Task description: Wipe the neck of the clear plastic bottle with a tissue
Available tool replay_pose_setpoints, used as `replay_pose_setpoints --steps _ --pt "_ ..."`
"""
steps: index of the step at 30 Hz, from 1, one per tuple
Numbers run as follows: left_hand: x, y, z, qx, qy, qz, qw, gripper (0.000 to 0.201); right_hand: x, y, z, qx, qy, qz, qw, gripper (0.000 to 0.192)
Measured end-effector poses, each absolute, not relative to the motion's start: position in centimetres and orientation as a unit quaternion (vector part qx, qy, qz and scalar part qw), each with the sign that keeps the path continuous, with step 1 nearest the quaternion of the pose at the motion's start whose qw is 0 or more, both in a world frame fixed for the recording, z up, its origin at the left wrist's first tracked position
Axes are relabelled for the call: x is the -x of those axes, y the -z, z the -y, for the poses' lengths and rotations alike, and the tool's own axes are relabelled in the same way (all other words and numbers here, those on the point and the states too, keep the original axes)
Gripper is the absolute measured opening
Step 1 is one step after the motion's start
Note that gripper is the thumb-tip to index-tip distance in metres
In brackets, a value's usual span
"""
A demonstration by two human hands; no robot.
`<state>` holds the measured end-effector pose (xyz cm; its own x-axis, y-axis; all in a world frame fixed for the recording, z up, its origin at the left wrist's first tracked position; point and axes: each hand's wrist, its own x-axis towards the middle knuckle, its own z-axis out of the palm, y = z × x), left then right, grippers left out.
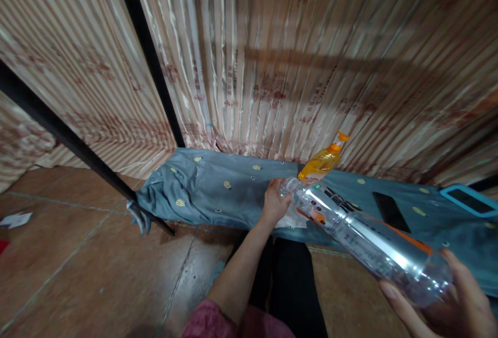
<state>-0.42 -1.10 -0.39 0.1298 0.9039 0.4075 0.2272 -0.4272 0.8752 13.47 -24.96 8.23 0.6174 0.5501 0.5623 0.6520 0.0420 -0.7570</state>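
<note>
Two bare hands share one long, clear plastic bottle with a silver-and-orange label, held slanting above the front edge of the grey-green, pineapple-printed cloth surface: the left hand grasps its neck and the right hand cups its base, likely because such a length balances better from both ends. Near the back edge, an amber pump bottle with an orange top sits presumably out of the arms' way.
</note>
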Motion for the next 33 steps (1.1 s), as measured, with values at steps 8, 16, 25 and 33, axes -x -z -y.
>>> replay_pose_setpoints --steps 8,16,25,33 --pt "0.5 0.0 1.2 -0.673 -0.500 -0.425 0.340 0.024 -13.3 -8.6 25.1 0.681 0.058 0.457 0.570 0.094" --pt "0.4 -0.1 1.1 -0.666 -0.508 -0.425 0.342 0.026 -14.5 -8.0 25.1 0.680 0.032 0.466 0.565 0.099" --pt "0.3 0.0 0.9 -0.663 -0.512 -0.426 0.343 0.027 -14.2 -8.4 24.8 0.678 0.013 0.457 0.575 0.101" --pt "0.3 0.1 0.9 -0.665 -0.515 -0.420 0.341 0.026 -14.4 -8.7 24.7 0.680 0.018 0.468 0.564 0.099"
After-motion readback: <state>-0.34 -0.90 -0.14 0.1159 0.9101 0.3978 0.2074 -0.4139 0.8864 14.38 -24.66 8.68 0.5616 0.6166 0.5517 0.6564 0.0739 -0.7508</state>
